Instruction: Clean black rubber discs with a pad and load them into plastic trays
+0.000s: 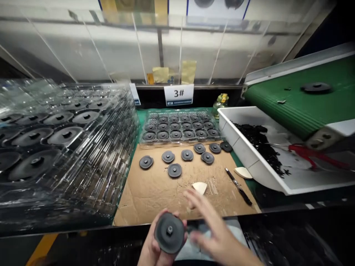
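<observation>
My left hand [151,246] grips a dark grey round disc [166,240] with a small metal stud at its centre, just in front of the cardboard's near edge. To its right, my right hand [215,232] is open and blurred, thumb and fingers apart, with nothing visible in it. Its fingertips are close to a cream-coloured wedge-shaped pad [200,187]; whether they touch it I cannot tell. Several similar discs [174,170] lie loose on the cardboard sheet [144,199]. A black pen-like tool [238,186] lies at the right of the sheet.
Behind the cardboard sits a clear tray [175,126] of discs. Tall stacked trays [91,162] rise at left. At right, a white bin [257,181] holds black scraps and red-handled pliers [307,153], below a green conveyor belt [302,99]. A second pad [243,172] lies beside the bin.
</observation>
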Demonstrator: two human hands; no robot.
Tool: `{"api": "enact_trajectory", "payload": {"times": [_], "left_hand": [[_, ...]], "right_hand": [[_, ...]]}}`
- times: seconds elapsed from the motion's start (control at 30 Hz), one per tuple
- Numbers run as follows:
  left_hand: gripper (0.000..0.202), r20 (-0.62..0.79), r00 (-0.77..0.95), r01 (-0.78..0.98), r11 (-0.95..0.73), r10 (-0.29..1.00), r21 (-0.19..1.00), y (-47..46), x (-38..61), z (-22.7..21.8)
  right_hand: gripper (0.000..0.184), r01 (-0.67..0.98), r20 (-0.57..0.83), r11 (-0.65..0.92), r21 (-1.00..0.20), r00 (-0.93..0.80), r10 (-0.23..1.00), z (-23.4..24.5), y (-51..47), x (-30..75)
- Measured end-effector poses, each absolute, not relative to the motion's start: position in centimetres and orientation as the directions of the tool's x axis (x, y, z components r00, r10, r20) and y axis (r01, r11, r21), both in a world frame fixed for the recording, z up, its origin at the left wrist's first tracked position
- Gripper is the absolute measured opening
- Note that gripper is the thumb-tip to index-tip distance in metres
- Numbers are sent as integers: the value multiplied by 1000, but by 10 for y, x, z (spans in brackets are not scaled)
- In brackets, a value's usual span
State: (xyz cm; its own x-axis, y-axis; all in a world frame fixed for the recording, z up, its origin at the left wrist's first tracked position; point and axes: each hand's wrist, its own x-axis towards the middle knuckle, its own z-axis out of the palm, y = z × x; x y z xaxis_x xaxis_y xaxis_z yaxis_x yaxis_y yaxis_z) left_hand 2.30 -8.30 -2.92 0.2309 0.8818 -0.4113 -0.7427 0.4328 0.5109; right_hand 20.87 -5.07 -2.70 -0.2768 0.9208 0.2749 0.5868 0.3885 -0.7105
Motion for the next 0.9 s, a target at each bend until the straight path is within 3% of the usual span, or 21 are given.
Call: {"api": "enact_trajectory", "payload": {"times": [0.1, 0.17, 0.33, 0.5, 0.57, 0.63, 0.8, 0.9], "left_hand": [[52, -405, 228, -794, 410, 885, 449, -72, 21, -19], [47, -407, 227, -805, 406, 885, 433, -64, 20, -14], [46, -472, 210, -782, 437, 856, 445, -47, 22, -13], [63, -570, 170, -711, 501, 804, 494, -29, 31, -16], [65, -577, 163, -686, 512, 800, 517, -21, 35, -15], [60, -575, 182, -667, 530, 797, 523, -15, 38, -12], [60, -604, 180, -646, 557, 776, 522, -8, 38, -9], [52, -619, 200, -633, 582, 760, 510, -5, 38, -6]], "right_hand": [[40, 735, 166, 119, -668, -9, 986, -46, -20, 234], [32, 746, 161, 76, -662, 42, 986, -66, -6, 241], [25, 681, 147, 156, -716, -72, 987, -81, -3, 233], [19, 632, 103, 145, -761, -103, 989, -20, 10, 213], [22, 515, 217, 261, -817, -144, 965, 8, 13, 197], [24, 442, 352, 417, -794, -226, 908, 27, 12, 182], [17, 432, 264, 415, -801, -368, 892, 37, 18, 165], [23, 469, 367, 458, -755, -277, 888, 31, 22, 163]]}}
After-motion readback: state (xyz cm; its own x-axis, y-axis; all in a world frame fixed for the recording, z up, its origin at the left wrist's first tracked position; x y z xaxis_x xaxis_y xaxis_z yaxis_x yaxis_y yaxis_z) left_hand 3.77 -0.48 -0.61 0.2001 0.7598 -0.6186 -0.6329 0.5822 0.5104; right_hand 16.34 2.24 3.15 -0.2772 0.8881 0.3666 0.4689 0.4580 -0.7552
